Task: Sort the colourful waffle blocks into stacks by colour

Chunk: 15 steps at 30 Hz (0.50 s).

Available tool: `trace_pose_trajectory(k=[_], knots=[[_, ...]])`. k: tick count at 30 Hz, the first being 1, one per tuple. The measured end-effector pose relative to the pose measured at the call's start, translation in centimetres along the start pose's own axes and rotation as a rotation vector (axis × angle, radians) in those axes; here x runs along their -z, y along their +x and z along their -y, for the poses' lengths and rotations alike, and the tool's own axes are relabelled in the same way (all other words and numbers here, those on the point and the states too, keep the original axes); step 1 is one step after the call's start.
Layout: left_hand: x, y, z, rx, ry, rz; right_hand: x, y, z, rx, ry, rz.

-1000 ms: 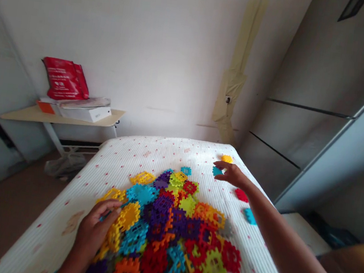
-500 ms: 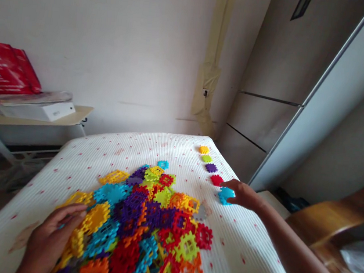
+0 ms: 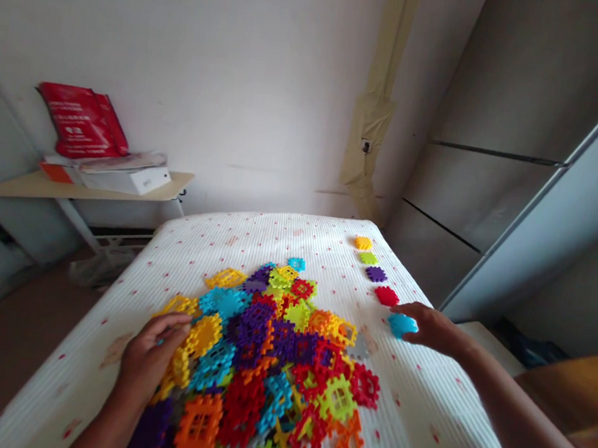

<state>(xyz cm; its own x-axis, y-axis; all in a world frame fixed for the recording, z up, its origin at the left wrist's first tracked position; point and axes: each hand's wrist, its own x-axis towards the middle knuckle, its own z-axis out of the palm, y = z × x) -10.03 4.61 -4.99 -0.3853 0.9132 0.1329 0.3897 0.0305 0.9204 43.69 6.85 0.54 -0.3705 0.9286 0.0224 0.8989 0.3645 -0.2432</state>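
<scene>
My right hand [image 3: 431,329] is at the bed's right side. Its fingers reach around the far and right edges of a blue notched plastic tile [image 3: 400,326], which lies on the white bedcover [image 3: 450,417]. Beyond it run a red tile [image 3: 387,296], a purple tile [image 3: 376,274], a light green tile [image 3: 368,258] and a yellow tile [image 3: 363,243]. My left hand [image 3: 149,351] is curled closed at the left of a pile of interlocking tiles [image 3: 244,406], fingertips near a yellow piece [image 3: 205,336]. A bit of blue shows between its fingers; what they hold is unclear.
Against the wall at left, a small table [image 3: 25,188] bears a red bag [image 3: 83,121] and a white box [image 3: 144,179]. A grey cabinet [image 3: 488,196] stands beyond the bed's right edge. One blue frame piece [image 3: 297,264] lies just behind the pile.
The view has turned a little left, so everything sits further right. My right hand stays at the blue tile, which now looks neater in outline. My left hand stays beside the pile.
</scene>
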Motion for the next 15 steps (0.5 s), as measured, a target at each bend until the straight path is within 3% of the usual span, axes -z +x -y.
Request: trace_pose_trajectory(k=[15], knots=[[-0.1,-0.2,-0.8,-0.02,-0.042,-0.037,-1.6,-0.5,-0.6,0.051,0.0,-0.082]])
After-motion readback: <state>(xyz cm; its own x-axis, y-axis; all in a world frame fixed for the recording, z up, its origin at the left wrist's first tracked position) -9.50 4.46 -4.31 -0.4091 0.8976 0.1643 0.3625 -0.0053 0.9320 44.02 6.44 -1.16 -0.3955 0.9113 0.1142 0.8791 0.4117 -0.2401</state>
